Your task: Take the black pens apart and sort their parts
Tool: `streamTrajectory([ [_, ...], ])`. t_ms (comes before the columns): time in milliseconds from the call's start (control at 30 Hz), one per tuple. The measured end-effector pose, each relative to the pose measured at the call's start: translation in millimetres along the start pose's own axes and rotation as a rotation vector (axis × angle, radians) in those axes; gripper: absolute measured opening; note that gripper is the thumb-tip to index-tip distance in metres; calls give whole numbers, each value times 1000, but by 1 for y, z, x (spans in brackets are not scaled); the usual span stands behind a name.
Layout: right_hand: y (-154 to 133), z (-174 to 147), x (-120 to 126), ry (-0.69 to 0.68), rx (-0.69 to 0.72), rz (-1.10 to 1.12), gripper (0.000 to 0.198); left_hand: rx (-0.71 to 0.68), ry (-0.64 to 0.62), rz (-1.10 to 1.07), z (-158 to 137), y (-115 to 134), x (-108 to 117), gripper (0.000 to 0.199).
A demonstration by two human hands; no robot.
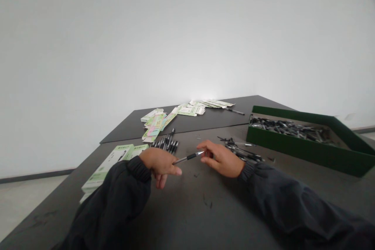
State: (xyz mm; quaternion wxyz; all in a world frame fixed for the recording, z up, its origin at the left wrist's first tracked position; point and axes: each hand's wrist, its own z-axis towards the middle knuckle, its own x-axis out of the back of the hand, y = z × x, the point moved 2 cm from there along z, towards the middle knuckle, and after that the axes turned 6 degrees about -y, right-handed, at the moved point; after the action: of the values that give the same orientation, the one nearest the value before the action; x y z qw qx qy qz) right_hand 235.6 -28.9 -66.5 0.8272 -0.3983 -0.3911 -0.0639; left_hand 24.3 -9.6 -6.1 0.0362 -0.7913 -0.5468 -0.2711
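Observation:
My left hand (162,164) is closed round the rear part of a clear-barrelled pen (187,158) with a black grip, its metal tip pointing right. At that tip is my right hand (221,158), its thumb and forefinger apart on either side; whether they touch it I cannot tell. Just behind my left hand lies a row of black-and-clear pens (166,143). Beside my right hand is a loose heap of pens and thin black parts (244,154), partly hidden by the hand and sleeve.
On the right stands a long green box (295,150) filled with many pen parts. White-and-green cartons (107,166) are stacked at the left. Flattened cartons (187,109) spread along the back of the dark table (181,218), with a single pen (235,111) near them. Small black scraps (208,202) lie in front.

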Motion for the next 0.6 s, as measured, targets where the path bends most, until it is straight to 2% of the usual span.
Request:
streamTrajectory([
  [233,-2,1,1,35,-8,-5,35,-20,-34,-38,6,3,-3,51],
  [400,-4,2,1,7,1,-32,29,0,-62,-37,13,4,-5,50],
  [600,-1,1,2,-15,-7,-27,31,-27,-61,-82,17,0,-6,50],
])
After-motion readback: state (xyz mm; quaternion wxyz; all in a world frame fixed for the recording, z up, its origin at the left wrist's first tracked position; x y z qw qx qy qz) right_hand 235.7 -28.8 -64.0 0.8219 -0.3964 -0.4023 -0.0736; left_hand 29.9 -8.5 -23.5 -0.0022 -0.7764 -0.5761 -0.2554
